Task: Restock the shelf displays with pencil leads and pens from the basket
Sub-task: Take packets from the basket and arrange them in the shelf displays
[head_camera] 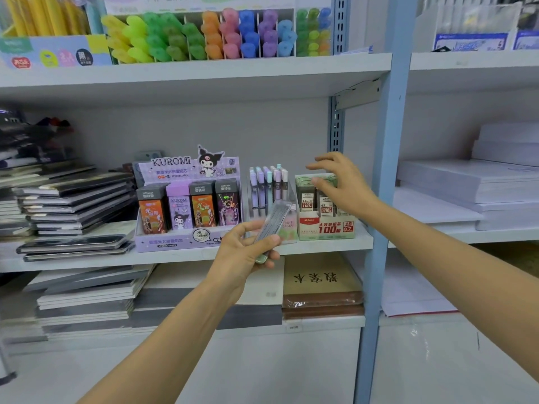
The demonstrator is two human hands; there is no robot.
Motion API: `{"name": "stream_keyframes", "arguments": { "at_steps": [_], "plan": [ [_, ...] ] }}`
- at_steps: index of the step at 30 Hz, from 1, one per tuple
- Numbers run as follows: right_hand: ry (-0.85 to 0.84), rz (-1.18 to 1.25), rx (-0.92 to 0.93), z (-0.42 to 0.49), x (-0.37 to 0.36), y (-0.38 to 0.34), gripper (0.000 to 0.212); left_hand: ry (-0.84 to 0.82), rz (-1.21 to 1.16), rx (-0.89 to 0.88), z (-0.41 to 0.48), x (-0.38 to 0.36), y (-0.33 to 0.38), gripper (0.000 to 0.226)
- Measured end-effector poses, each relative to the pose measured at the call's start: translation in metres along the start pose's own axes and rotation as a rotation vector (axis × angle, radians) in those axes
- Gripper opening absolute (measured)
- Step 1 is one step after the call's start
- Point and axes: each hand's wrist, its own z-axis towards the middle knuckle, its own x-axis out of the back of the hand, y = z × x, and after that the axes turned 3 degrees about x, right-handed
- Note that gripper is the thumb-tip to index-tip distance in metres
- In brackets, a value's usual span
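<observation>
**Left hand grips lead cases, right hand spread over the lead box**

Head view: just right of the right hand (338, 185) stands the blue shelf post (382, 199). Above both hands there is open room up to the upper shelf (204, 74). The left hand (245, 252) is in front of the middle shelf's edge (320, 246), its fingers curled round a blurred bundle of grey lead cases (272, 220) tilted up toward the pen display (269, 188). The right hand is spread and relaxed, its thumb touching the case tops in the green-and-white lead box (325, 225) beneath it.
</observation>
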Motion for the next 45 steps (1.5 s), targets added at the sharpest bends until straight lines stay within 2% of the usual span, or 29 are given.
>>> {"name": "stream_keyframes", "arguments": {
  "at_steps": [2, 6, 9, 13, 17, 20, 24, 28, 30, 33, 35, 41, 45],
  "plan": [
    [-0.024, 0.170, 0.094, -0.010, 0.006, -0.013, 0.032, -0.004, 0.004, 0.003, 0.000, -0.004, 0.001, 0.037],
    [-0.299, 0.278, 0.267, -0.033, 0.009, -0.035, 0.029, -0.032, 0.036, 0.009, 0.001, -0.010, 0.004, 0.036],
    [-0.256, 0.328, 0.220, -0.041, 0.007, -0.031, 0.021, -0.100, -0.048, 0.015, 0.000, -0.014, 0.008, 0.030],
    [-0.186, 0.441, 0.109, -0.046, 0.000, -0.023, 0.014, -0.182, -0.176, -0.011, -0.002, -0.017, 0.010, 0.040],
    [-0.284, 0.631, -0.036, -0.053, -0.005, -0.019, 0.014, -0.089, 0.098, -0.099, 0.000, -0.018, 0.004, 0.020],
    [-0.368, 0.625, -0.020, -0.058, -0.004, -0.022, 0.017, -0.009, 0.226, -0.127, 0.002, -0.015, -0.001, 0.019],
    [-0.279, 0.711, -0.017, -0.049, 0.001, -0.037, 0.034, -0.064, 0.422, -0.154, 0.001, -0.021, -0.007, 0.016],
    [-0.319, 0.530, 0.074, -0.040, 0.006, -0.042, 0.024, -0.062, 0.613, -0.298, 0.001, -0.029, -0.009, 0.014],
    [-0.169, 0.573, 0.014, -0.034, 0.015, -0.037, 0.020, 0.038, 0.827, -0.445, 0.003, -0.027, -0.009, 0.013],
    [0.179, 0.669, -0.085, -0.022, 0.033, -0.020, 0.014, 0.184, 1.164, -0.627, 0.010, -0.018, -0.007, 0.040],
    [0.304, 0.668, -0.107, -0.016, 0.038, -0.011, 0.009, 0.184, 1.319, -0.636, 0.017, -0.014, -0.006, 0.058],
    [0.292, 0.529, -0.112, -0.017, 0.016, -0.005, 0.009, 0.099, 1.514, -0.568, 0.029, -0.009, -0.018, 0.077],
    [0.123, 0.404, -0.112, -0.019, 0.002, -0.006, 0.012, 0.103, 1.545, -0.580, 0.029, -0.006, -0.020, 0.080]
  ]
}}
